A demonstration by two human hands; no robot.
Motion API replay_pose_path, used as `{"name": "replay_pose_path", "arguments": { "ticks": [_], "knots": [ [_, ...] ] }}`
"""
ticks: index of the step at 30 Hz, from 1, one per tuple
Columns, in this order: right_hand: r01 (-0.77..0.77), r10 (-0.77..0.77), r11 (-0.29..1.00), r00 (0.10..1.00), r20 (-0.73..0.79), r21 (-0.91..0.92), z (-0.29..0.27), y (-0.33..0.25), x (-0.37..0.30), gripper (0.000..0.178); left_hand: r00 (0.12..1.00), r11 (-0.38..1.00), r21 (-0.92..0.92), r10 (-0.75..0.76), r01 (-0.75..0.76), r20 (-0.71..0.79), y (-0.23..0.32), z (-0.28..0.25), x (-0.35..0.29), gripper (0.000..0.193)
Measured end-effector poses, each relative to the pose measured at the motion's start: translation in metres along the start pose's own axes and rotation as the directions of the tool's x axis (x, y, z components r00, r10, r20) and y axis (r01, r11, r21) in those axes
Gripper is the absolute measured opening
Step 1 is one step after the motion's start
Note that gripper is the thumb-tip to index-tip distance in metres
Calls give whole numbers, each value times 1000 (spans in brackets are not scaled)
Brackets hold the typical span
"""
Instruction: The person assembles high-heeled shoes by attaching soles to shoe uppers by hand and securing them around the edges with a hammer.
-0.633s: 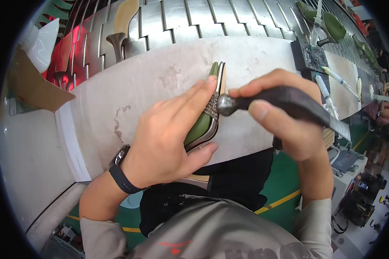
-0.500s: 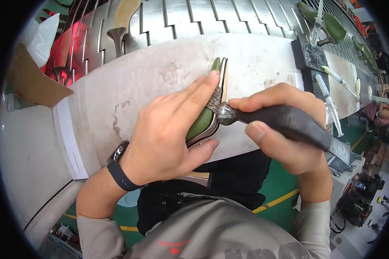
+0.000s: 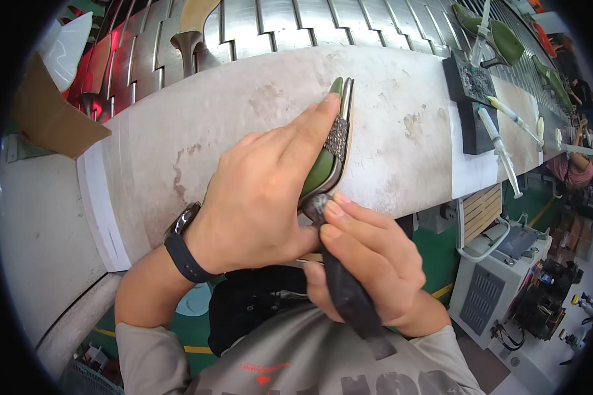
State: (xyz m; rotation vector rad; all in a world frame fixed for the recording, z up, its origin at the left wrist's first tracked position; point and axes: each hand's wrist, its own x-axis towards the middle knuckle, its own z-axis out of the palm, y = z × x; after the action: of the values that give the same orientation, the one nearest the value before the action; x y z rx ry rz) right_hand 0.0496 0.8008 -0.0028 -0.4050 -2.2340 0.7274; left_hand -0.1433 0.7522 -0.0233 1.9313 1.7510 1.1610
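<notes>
My left hand (image 3: 257,187) wraps round a shoe on a green last (image 3: 319,170), holding it tilted on its side over the white bench top. A sparkly dark strap (image 3: 337,137) crosses the last, and the sole edge faces right. In my right hand (image 3: 385,263) is a hand tool (image 3: 349,283) with a black wrapped handle and a rounded metal head. That head meets the sole edge close to my left thumb, which is partly hidden. The shoe's heel end lies out of sight under my left hand.
Beyond the bench top (image 3: 402,92) runs a metal slat conveyor (image 3: 254,26) carrying a heeled shoe part (image 3: 190,43). Black blocks (image 3: 468,85) and syringes (image 3: 501,153) stand at right, with a green shoe last (image 3: 504,41) behind. Bent cardboard (image 3: 59,115) juts in at left.
My right hand has swung the tool down and left, its handle now pointing toward my body. The tool's head has moved from beside the strap to lower along the sole edge.
</notes>
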Motion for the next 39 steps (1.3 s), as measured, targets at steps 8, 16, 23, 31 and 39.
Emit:
{"name": "replay_pose_path", "arguments": {
  "ticks": [8, 16, 23, 31, 39],
  "knots": [
    [43, -43, 999, 999, -7, 25, -12, 15, 6, 42, 996, 997, 67, 22, -28, 86, -43, -26, -33, 62],
    [-34, 6, 981, 989, 145, 189, 9, 3, -6, 44, 999, 999, -27, -43, 44, 27, -30, -24, -26, 43],
    [-94, 11, 954, 959, 282, 285, 1, 9, 10, 38, 1000, 1000, 0, -16, 16, 7, -32, -20, -29, 43],
    [-42, -40, 954, 963, 266, 297, 2, 12, 4, 40, 999, 999, -35, -17, 16, -33, -34, -20, -31, 40],
    [-60, 40, 985, 991, 128, 159, 7, 2, -9, 42, 999, 999, -20, -27, 26, -36, -29, -18, -31, 36]
  ]
}}
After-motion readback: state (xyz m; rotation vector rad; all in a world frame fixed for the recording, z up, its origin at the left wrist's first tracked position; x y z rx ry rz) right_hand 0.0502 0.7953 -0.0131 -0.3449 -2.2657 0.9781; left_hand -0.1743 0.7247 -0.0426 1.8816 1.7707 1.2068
